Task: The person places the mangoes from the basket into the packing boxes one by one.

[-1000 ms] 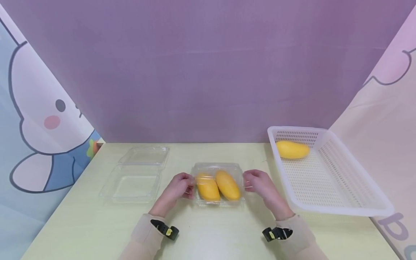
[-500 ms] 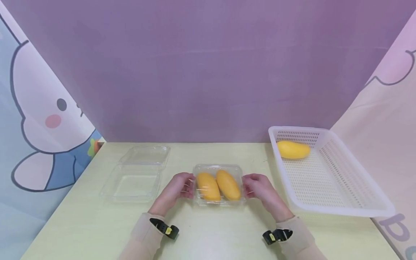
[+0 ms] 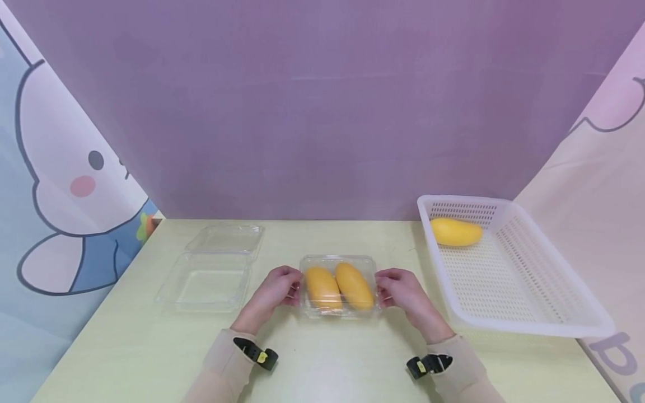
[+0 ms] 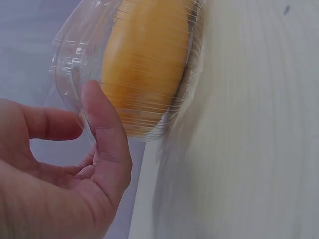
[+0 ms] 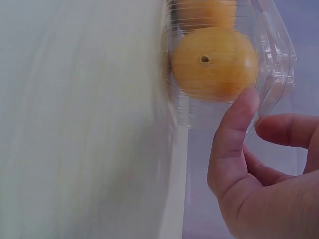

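Observation:
Two yellow mangoes, a left one [image 3: 322, 286] and a right one [image 3: 354, 285], lie side by side in a clear plastic clamshell box [image 3: 339, 259] at the middle of the table. Its lid lies over them. My left hand [image 3: 277, 291] pinches the box's left rim between thumb and fingers, plain in the left wrist view, where a mango [image 4: 147, 55] shows through the ribbed wall. On the opposite side my right hand [image 3: 402, 290] pinches the right rim. The right wrist view has a mango's stem end [image 5: 214, 64] behind the plastic, the thumb close by it.
A second clamshell box [image 3: 211, 280] stands at the left with its lid folded back. At the right, a white plastic basket [image 3: 534, 327] holds one more mango [image 3: 456, 232]. A purple backdrop [image 3: 322, 140] rises behind the table's far edge.
The lid has come down a little over the mangoes. My right hand has shifted slightly inward and toward me against the rim; the left hand has barely moved.

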`<state>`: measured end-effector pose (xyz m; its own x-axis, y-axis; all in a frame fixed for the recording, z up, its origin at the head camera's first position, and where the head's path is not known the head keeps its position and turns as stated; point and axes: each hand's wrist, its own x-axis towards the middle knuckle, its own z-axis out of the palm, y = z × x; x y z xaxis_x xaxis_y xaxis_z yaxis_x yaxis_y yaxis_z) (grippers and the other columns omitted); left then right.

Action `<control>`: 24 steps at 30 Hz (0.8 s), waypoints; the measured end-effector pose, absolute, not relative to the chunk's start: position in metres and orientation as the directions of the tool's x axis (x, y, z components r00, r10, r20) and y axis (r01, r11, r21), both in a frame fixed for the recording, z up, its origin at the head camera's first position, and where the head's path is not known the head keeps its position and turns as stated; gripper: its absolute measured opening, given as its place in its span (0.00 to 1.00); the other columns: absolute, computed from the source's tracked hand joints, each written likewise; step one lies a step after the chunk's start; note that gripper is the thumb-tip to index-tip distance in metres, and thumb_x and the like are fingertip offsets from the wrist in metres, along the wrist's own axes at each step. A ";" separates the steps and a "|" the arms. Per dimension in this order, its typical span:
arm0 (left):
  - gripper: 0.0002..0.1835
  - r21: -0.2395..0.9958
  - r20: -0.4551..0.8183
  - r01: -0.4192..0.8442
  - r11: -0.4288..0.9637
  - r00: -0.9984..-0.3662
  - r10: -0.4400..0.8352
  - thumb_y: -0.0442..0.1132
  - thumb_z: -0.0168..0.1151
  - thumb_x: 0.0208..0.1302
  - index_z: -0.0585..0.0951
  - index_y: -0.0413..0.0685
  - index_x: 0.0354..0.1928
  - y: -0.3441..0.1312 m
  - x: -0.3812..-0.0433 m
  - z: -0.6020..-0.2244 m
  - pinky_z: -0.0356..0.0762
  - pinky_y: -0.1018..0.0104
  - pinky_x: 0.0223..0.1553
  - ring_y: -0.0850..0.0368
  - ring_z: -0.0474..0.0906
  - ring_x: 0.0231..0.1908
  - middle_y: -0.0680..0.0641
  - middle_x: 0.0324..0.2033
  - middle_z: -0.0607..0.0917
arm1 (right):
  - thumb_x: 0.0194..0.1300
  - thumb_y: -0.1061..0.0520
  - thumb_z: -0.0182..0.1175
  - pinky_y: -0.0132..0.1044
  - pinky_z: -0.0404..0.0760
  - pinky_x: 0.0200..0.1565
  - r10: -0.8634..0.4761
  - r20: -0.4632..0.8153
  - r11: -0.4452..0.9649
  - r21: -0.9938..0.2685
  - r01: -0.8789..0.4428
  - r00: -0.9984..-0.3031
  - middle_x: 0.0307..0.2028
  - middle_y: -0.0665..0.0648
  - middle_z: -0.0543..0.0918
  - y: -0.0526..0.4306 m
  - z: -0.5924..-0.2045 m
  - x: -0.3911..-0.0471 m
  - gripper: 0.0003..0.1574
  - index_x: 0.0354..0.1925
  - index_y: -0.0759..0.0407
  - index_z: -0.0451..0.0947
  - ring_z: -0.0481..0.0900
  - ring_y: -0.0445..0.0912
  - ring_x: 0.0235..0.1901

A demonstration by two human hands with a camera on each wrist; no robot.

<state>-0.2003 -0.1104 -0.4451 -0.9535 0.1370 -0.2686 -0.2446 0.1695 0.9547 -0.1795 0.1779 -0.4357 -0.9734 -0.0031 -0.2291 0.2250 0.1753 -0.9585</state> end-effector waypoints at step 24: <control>0.13 0.962 -0.241 -0.218 0.165 -0.962 0.131 0.36 0.52 0.74 0.73 0.32 0.52 -0.109 -0.200 -0.446 0.80 0.64 0.28 0.55 0.75 0.24 0.42 0.31 0.78 | 0.66 0.65 0.56 0.42 0.86 0.35 -0.182 -0.266 0.258 -0.942 0.215 -0.947 0.31 0.63 0.82 0.190 -0.421 -0.161 0.24 0.55 0.82 0.71 0.81 0.48 0.28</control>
<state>-0.2003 -0.1089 -0.4464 -0.9617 0.1307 -0.2409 -0.2184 0.1655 0.9617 -0.1608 0.1898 -0.4214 -0.9466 -0.1821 -0.2661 0.2151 0.2583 -0.9418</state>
